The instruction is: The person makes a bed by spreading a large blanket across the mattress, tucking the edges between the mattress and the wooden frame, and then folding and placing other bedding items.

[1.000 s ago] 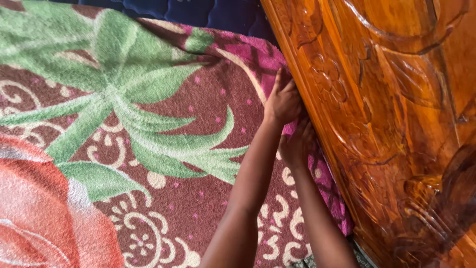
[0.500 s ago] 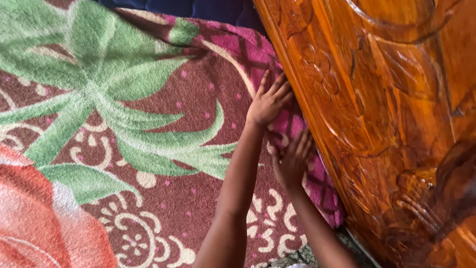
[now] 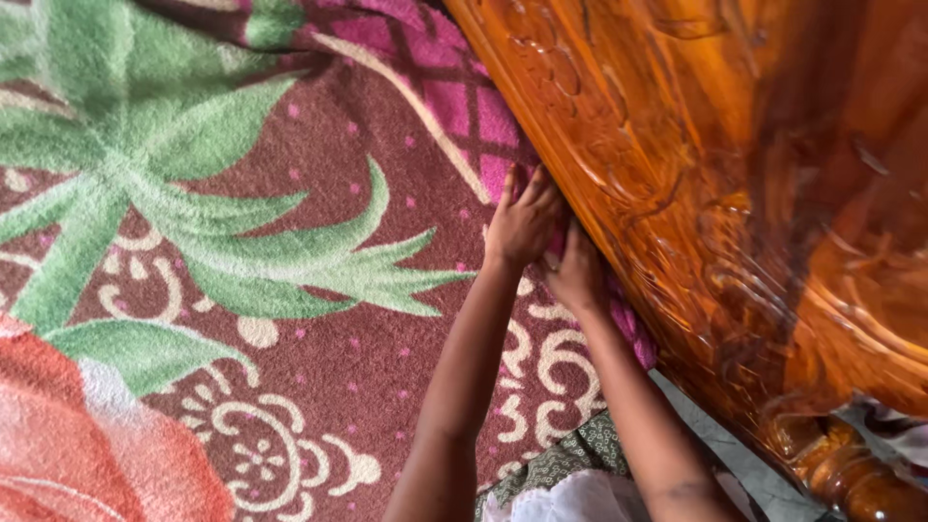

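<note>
Both hands are pressing at the blanket's edge where it meets the carved wooden headboard (image 3: 735,193). The left hand (image 3: 523,224) is lying flat, fingers stretched and spread against the pink border, holding nothing. The right hand (image 3: 577,271) is sitting just beside it, fingertips disappearing into the gap at the board, so I cannot tell whether it is gripping cloth. The plush maroon blanket (image 3: 319,193), patterned with green leaves and a red flower, is lying spread and fairly smooth over the bed. The edge past the hands looks tucked along the board; the near stretch by the bedpost (image 3: 851,478) seems left
</note>
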